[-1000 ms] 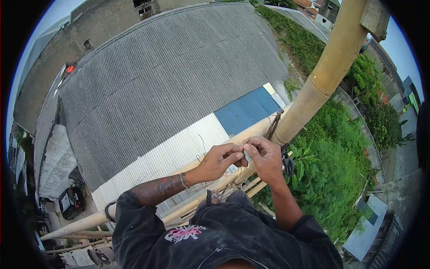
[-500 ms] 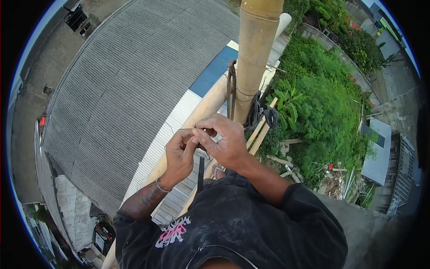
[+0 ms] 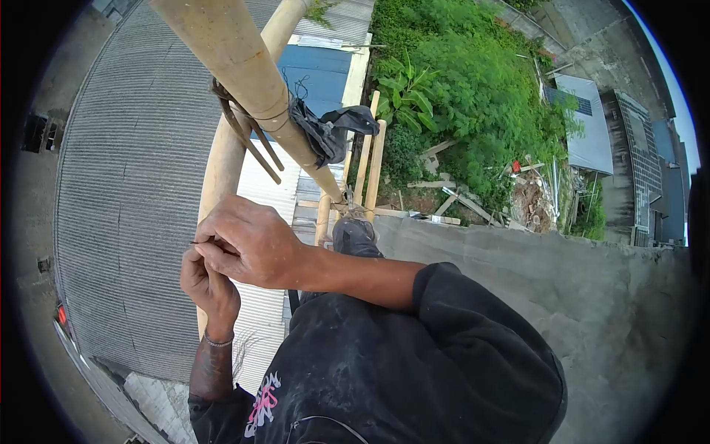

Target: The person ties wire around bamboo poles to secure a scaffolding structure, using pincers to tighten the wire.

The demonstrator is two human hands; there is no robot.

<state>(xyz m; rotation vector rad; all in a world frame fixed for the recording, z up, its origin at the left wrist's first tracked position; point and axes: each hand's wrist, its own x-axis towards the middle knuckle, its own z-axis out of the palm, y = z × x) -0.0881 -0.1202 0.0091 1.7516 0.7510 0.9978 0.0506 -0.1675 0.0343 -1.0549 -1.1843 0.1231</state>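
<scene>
Corrugated roof below, R hand & L hand pinch dark wire, long axis ptg left

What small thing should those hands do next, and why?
Perhaps draw the left hand slightly away while the right hand holds the thin dark strand. The hands crowd together, with little more than the strand's tip showing, so parting them would probably reveal how it lies.
</scene>
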